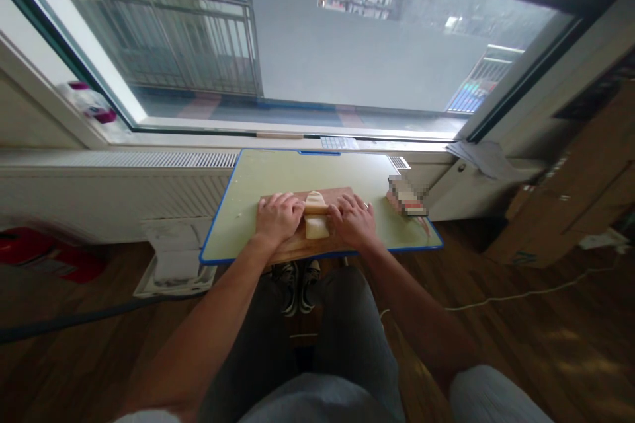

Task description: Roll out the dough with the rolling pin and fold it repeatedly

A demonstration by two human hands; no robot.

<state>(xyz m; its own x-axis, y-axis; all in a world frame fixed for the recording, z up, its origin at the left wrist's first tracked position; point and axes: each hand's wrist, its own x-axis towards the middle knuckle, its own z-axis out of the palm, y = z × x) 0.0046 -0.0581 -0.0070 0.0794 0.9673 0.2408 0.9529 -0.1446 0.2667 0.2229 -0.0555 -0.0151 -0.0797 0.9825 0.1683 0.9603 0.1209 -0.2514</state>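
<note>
A strip of pale dough (317,227) lies on a wooden board (292,250), with a short wooden rolling pin (316,209) across it. Part of the dough shows beyond the pin and part on the near side. My left hand (278,217) is closed over the pin's left end. At the other end my right hand (354,218) grips the pin the same way, palm down. The pin's ends are hidden under my fingers.
The board rests on a small blue-edged table (272,172) before a window. A pixelated box (407,198) sits at its right. A radiator (188,185) stands behind, a red cylinder (54,254) at left, a cardboard box (560,198) and floor cable (516,295) at right.
</note>
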